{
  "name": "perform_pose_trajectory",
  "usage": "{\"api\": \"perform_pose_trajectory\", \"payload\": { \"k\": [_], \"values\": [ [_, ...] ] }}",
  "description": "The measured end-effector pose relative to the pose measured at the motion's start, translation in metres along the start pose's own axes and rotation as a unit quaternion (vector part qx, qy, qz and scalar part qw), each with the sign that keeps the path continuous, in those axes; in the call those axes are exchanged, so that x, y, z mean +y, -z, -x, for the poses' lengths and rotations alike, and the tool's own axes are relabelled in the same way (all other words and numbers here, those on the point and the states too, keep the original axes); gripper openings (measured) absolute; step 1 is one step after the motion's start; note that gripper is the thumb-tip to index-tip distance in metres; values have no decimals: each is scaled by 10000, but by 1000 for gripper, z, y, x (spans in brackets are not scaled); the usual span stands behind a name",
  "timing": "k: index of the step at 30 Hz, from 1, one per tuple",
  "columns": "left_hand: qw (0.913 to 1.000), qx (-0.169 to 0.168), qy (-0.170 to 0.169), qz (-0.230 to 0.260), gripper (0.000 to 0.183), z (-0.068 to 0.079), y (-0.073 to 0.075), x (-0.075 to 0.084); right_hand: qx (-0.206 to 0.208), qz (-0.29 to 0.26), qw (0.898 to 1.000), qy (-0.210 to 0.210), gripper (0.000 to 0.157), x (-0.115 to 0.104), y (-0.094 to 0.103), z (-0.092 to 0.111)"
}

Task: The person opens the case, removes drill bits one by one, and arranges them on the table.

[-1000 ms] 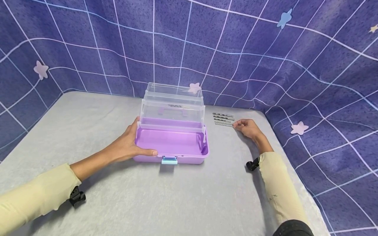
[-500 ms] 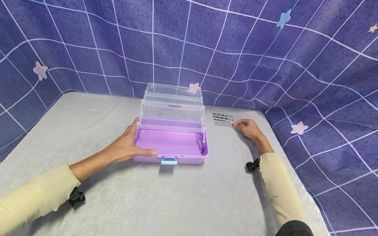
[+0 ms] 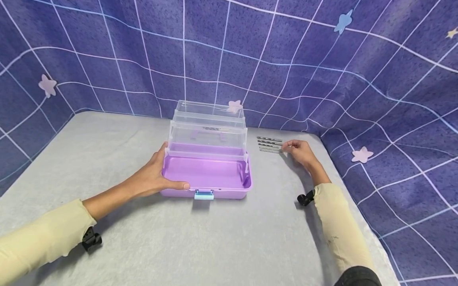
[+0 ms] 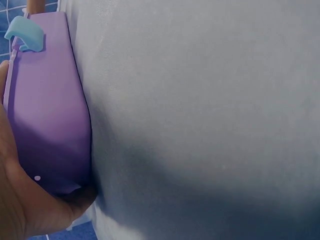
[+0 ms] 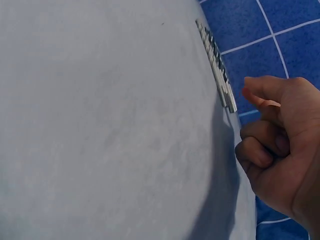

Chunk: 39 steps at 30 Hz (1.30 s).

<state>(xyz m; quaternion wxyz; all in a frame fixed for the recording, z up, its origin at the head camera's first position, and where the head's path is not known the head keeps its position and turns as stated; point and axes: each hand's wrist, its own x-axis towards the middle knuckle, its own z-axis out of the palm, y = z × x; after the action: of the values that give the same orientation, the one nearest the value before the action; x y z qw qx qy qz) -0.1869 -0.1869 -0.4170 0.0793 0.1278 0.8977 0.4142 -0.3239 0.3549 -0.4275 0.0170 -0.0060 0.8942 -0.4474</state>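
My left hand grips the left end of a purple toolbox, thumb over its front rim and fingers along the side. In the left wrist view the toolbox shows its light-blue latch. The lid is up, with clear trays raised above the base. Right of the box lies a row of metal drill bits, roughly parallel. My right hand is just off their right ends. The right wrist view shows that hand with curled fingers, thumb and index tips close together, and no drill bit visible between them.
More drill bits show through the clear upper tray. A grey cloth-like surface covers the table. Blue-purple curtains with stars hang behind and along the right side.
My right hand has lifted slightly away from the lowest drill bits, which stay in their row. The left hand and the toolbox look unmoved.
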Motion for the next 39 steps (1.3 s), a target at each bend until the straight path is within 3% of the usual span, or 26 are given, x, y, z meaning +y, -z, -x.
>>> {"api": "perform_pose_trajectory", "payload": {
  "k": [15, 21, 39],
  "values": [
    [10000, -13, 16, -48, 163, 0, 0, 0, 136, -75, 9987, 495, 33, -46, -16, -9],
    [10000, -13, 18, -51, 164, 0, 0, 1, 13, -171, 9970, 749, 34, -67, -23, -12],
    [9996, 35, -202, 180, 158, 0, 0, 1, -34, -399, 9909, 1281, 31, -121, -37, -19]
  ]
}}
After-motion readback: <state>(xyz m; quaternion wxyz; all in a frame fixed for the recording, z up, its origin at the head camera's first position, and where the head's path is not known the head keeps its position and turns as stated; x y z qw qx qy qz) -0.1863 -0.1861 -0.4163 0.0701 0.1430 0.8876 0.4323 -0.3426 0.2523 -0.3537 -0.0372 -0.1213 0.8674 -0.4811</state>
